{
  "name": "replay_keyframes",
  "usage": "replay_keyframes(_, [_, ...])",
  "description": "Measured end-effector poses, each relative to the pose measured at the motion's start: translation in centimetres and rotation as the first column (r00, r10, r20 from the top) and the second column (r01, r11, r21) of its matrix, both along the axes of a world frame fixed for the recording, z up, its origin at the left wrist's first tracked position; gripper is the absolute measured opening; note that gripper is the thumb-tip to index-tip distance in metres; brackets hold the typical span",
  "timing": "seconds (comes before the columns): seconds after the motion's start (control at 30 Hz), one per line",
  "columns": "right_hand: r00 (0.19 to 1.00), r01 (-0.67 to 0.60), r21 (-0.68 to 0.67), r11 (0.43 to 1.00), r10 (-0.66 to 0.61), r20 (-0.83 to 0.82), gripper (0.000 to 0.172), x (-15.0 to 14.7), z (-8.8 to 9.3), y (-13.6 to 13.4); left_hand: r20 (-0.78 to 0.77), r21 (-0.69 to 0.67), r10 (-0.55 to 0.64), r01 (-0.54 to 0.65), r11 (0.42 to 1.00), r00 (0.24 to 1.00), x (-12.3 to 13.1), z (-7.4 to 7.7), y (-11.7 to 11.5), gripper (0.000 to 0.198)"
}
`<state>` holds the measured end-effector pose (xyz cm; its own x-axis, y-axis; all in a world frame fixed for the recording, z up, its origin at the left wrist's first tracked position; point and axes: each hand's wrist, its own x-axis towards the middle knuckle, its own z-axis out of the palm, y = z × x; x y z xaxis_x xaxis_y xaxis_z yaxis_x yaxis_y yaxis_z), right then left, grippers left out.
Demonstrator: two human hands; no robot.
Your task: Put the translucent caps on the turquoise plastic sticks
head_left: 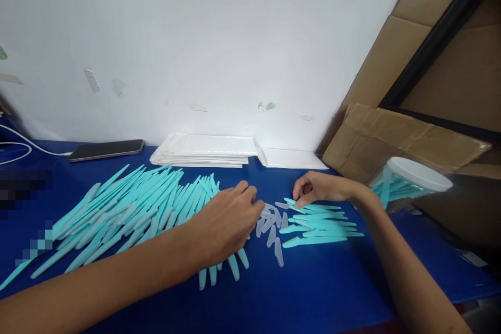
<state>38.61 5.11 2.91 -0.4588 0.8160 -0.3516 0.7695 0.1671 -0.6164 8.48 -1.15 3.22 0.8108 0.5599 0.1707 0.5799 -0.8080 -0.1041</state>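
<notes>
My right hand [319, 188] pinches the end of a slim teal eyebrow razor [290, 201] at the top of a small row of uncapped razors [324, 230]. Left of that row lies a loose group of translucent blade caps [270, 224]. My left hand [230, 222] is closed beside the caps, its thumb and fingertips together; whatever they hold is hidden. A large heap of teal razors [129, 209], many with caps on, spreads left of it and runs under my left forearm. Several razor ends [223, 269] stick out below my left wrist.
White flat packets [207, 146] lie in stacks against the wall. A phone [106, 150] on a white cable is at the back left. At the right, a clear tub with a white lid [420, 174] holds more teal sticks by a cardboard box [391, 135]. The tabletop [313, 287] is blue.
</notes>
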Motion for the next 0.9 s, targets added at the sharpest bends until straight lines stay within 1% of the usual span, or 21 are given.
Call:
replay_keyframes(0.1, [1.0,-0.019,0.065,0.998,0.02,-0.011,0.054,-0.4,-0.5,0.3,0.019,0.023,-0.123,0.123,0.992,0.992,0.0,-1.2,1.2,0.021])
replay_keyframes(0.23, [0.999,-0.033,0.146,0.989,0.039,-0.036,0.05,-0.8,-0.3,0.2,0.034,-0.007,-0.178,0.178,0.984,0.983,-0.2,-2.3,2.4,0.023])
replay_keyframes(0.33, [0.997,-0.007,0.222,0.975,0.024,-0.074,0.045,-1.0,0.0,0.0,0.018,-0.026,-0.173,0.174,0.984,0.985,-0.1,-2.6,2.8,0.021])
replay_keyframes(0.5, [0.976,0.121,0.35,0.929,-0.048,-0.211,0.037,-2.0,0.3,-0.2,0.002,-0.021,-0.13,0.13,0.991,0.991,-0.1,-2.3,2.9,0.02])
replay_keyframes(0.57, [0.972,0.147,0.389,0.91,-0.06,-0.227,0.037,-2.6,0.2,-0.3,-0.009,-0.016,-0.105,0.105,0.994,0.994,-0.1,-2.1,2.9,0.019])
replay_keyframes(0.67, [0.983,0.11,0.455,0.883,-0.027,-0.184,0.031,-3.5,0.2,-0.5,-0.026,-0.007,-0.081,0.081,0.997,0.996,-0.1,-2.0,2.9,0.019])
replay_keyframes(0.77, [0.986,0.062,0.479,0.876,0.023,-0.168,0.026,-4.2,0.2,-0.8,-0.033,-0.009,-0.073,0.073,0.997,0.997,-0.1,-1.9,2.8,0.017])
replay_keyframes(0.9, [0.99,0.018,0.511,0.859,0.056,-0.129,0.025,-4.8,0.1,-1.1,0.039,-0.051,-0.004,0.006,0.999,0.999,-0.2,-1.6,3.1,0.013])
